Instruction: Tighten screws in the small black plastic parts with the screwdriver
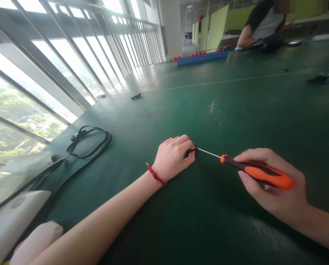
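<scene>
One screwdriver [259, 173], right grip [283, 198] closed; left grip [174, 154] seemingly pinching part [191, 150].

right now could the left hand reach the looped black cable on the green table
Probably yes: the looped black cable lies on the green table left of the left hand, with nothing standing between them. The hand holds a small black piece, though, and may need to release it.

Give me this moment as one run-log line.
left hand: pinching small dark part | right hand: gripping screwdriver | tip: at part, contact unclear | nearby: looped cable on green table
</scene>
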### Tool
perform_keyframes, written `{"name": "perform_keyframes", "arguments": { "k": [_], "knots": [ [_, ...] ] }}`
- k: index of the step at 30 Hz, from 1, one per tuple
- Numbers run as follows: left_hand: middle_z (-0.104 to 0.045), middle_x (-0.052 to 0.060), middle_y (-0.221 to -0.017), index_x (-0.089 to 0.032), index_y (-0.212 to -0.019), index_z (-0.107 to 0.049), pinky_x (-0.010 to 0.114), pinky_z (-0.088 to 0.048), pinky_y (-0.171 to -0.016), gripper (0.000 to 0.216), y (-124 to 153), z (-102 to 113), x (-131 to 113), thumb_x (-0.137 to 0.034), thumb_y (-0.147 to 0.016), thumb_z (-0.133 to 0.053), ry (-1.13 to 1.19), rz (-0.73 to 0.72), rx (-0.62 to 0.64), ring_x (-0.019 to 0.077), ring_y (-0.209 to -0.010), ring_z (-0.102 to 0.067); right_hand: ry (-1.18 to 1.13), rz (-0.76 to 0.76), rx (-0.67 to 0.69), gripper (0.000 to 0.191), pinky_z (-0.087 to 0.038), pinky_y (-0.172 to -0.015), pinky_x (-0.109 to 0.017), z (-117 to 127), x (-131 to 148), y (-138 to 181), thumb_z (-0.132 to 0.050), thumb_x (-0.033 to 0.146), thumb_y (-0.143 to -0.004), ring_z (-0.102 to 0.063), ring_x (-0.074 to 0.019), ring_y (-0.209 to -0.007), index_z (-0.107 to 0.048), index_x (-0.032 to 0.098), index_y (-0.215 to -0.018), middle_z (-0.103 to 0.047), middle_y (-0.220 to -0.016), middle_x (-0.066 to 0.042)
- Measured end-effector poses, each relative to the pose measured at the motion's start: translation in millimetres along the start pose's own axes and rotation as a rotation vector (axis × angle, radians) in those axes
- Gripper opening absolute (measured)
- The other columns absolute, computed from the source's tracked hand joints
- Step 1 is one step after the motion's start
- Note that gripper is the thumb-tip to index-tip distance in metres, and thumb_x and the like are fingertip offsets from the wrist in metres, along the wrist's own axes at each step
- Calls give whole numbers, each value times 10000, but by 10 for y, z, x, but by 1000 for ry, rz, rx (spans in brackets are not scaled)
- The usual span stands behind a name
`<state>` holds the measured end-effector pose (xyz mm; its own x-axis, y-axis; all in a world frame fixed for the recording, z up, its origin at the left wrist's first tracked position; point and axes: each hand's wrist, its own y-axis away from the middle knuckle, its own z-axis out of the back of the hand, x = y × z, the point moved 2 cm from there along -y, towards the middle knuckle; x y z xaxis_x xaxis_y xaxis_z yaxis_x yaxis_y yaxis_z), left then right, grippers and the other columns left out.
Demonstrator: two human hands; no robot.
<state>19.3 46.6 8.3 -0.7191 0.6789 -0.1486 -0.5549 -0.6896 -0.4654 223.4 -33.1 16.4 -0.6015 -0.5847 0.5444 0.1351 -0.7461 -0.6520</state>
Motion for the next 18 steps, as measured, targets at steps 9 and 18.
{"name": "perform_keyframes", "arguments": {
  "k": [9, 18],
  "knots": [
    [-694, -5, -841, -207, -779, -690, 277, -495, -714, 87, -16, -8, 121, -228, -770, -606, 344, 319, 20, 161, -815, -630, 11, -41, 91, 193, -479, -583, -226, -46, -99, -32, -585, 149, -811, -610, -99, -662, -599, 271, -960, -661, -854, 16],
    [-695, 31, -851, -160, -792, -694, 271, -511, -717, 88, -33, -57, 227, -222, -772, -635, 536, 381, -51, 142, -772, -629, -23, -84, 194, 190, -459, -595, -211, -94, -122, -35, -564, 161, -833, -578, -76, -655, -575, 280, -980, -643, -869, 36]
  ]
}}
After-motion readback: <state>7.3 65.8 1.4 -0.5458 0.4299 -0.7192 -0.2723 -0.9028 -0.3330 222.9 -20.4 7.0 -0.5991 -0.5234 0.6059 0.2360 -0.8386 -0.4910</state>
